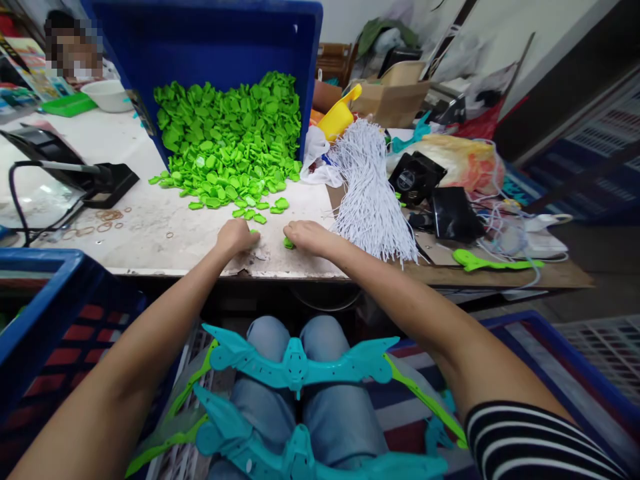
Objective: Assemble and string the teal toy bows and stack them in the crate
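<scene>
My left hand rests at the table's front part, fingers closed, with a bit of green plastic showing at the fingertips. A short way to its right, my right hand pinches a small green plastic piece close to the tabletop. Just beyond both hands, several loose green pieces lie in front of a large heap of the same pieces. That heap spills from a tilted blue crate. Across my lap lie two teal plastic frames with green side arms.
A bundle of white cords lies right of my right hand. Further right are a black fan and a green plastic part. Rubber bands and a black stand are at left. Blue crates flank my legs. A person sits far left.
</scene>
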`<state>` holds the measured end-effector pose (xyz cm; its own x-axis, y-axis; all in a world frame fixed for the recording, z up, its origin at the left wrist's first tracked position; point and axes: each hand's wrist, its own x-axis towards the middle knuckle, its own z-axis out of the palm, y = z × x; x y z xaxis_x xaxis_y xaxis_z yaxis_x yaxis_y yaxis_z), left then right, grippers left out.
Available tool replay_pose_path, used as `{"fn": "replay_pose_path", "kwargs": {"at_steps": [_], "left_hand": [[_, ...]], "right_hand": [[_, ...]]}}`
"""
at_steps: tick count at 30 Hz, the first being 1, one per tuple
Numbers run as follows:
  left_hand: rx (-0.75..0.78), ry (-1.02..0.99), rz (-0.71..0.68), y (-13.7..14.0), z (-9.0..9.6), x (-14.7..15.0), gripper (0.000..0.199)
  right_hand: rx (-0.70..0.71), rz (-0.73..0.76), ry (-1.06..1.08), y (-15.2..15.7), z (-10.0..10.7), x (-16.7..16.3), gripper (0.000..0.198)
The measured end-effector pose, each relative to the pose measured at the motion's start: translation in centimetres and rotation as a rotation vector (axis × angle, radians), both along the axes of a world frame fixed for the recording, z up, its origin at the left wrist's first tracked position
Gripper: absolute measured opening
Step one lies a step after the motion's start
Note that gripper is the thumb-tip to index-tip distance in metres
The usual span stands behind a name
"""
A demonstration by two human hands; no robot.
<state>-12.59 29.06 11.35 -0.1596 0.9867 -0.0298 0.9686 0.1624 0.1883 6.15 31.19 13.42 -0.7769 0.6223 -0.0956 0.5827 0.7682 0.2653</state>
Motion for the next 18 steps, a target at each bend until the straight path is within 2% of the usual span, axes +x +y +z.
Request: {"fn": "replay_pose_path", "kwargs": {"at_steps": [3,4,6,8,10,13,18], "left_hand": [[0.14,0.0,0.029,-1.9,-0.3,1.1,0.047],[0.211,-0.021,-0.009,-2.4,-0.5,1.6,0.049],[0.301,-0.157,-0.177,-3.1,-0.7,2.6,0.05],[0.241,-0.429,-0.384,-3.2,-0.9,3.6,0.052],[0.062,-0.706,-0.475,-2.9,-1.2,4.2,0.045],[-0.103,-0.903,-0.404,-2.2,-1.5,4.6,0.034],[-0.153,-1.004,-0.378,-1.8,-1.6,4.3,0.038]], "right_hand": [[-0.003,0.033,0.048,0.0,-0.2,0.8,0.023],[-0.005,0.04,0.085,0.0,-0.4,1.1,0.022],[-0.017,0.055,0.19,0.1,-0.9,1.7,0.022],[-0.055,0.098,0.317,0.1,-1.6,2.2,0.021],[-0.092,0.152,0.433,0.0,-2.3,2.6,0.022],[-0.1,0.161,0.549,0.0,-3.1,3.1,0.024],[-0.167,0.124,0.625,-0.1,-4.0,4.2,0.027]]}}
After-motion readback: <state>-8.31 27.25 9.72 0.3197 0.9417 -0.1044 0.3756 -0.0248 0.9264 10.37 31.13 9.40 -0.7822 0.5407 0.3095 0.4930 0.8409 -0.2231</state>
